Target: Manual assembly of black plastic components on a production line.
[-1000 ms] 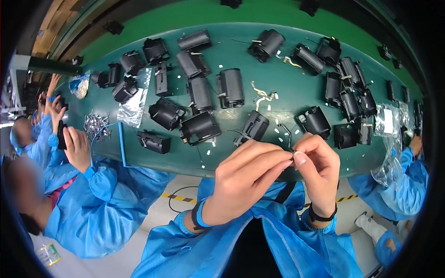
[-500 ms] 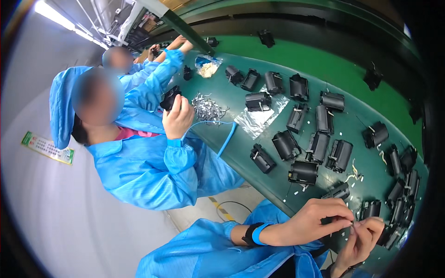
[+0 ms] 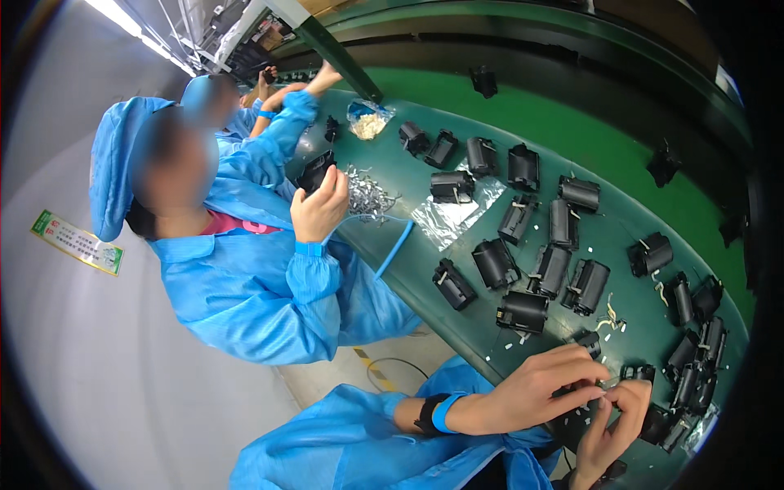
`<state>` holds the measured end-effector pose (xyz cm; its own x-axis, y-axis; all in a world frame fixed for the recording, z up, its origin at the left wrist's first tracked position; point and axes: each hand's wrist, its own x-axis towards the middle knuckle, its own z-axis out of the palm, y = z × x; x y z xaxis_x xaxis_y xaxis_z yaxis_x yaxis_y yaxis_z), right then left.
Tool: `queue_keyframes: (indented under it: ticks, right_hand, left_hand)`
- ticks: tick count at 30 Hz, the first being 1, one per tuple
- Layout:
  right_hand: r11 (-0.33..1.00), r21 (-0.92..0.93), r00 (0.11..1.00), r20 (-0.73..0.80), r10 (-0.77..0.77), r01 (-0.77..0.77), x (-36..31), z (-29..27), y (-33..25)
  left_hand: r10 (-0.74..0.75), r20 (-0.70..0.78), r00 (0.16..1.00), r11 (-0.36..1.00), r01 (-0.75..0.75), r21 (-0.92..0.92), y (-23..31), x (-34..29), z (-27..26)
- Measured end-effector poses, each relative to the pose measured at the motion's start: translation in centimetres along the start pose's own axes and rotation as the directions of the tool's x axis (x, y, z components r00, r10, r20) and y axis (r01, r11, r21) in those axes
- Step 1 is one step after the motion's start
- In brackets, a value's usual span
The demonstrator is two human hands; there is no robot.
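Observation:
My left hand [image 3: 545,390], with a blue band and a black strap at the wrist, comes in over the near edge of the bench. My right hand [image 3: 618,420] meets it from the lower right. The thumbs and fingertips of both are pinched together at one spot, on something too small to make out. Just behind the fingertips lies a black plastic housing [image 3: 637,373], and another black housing [image 3: 586,343] is partly covered by my left hand. Small white bits [image 3: 614,324] and pale strips are scattered around there.
Several black cylindrical housings [image 3: 523,312] cover the green bench [image 3: 392,253], with more crowded at the right [image 3: 694,376]. A clear plastic bag [image 3: 441,222] lies midway. At the left, a co-worker in blue [image 3: 237,286] holds a black part beside a pile of metal strips [image 3: 369,196]. Beyond runs a green conveyor belt [image 3: 555,114] carrying black parts.
Both my hands have shifted slightly left in the view and stay pinched together. The co-worker's near hand has moved slightly with the black part. Parts on the green belt have shifted a little right.

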<state>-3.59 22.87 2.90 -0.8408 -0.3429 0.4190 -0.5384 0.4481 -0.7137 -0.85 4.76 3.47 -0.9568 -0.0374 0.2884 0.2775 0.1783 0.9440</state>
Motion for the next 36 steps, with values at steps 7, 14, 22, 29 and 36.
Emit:
queue_keyframes:
  ticks: [7,14,22,29,36]
  right_hand:
    - [0.908,0.341,0.965,0.173,0.196,-0.245,0.5,-0.2,-1.1]
    - [0.769,0.188,0.767,-0.101,0.634,-0.611,-2.8,-4.9,-1.6]
    - [0.911,0.179,0.914,-0.104,0.393,-0.371,-1.5,-2.5,-1.9]
    - [0.910,0.202,0.932,0.067,0.356,-0.362,0.3,-0.7,-2.3]
    - [0.876,0.269,0.908,-0.012,0.418,-0.400,1.3,-1.6,-0.5]
  left_hand:
    - [0.057,-0.244,0.968,0.888,0.063,0.456,1.2,-3.7,-4.0]
    - [-0.062,-0.161,0.985,0.880,0.130,0.457,-2.2,-3.1,-2.5]
    - [-0.193,-0.157,0.969,0.833,0.246,0.495,-2.0,-1.0,-0.2]
    - [-0.126,-0.083,0.989,0.938,0.146,0.314,-3.2,-1.9,0.3]
    - [-0.043,-0.032,0.999,0.918,0.052,0.394,-3.5,-1.3,0.1]
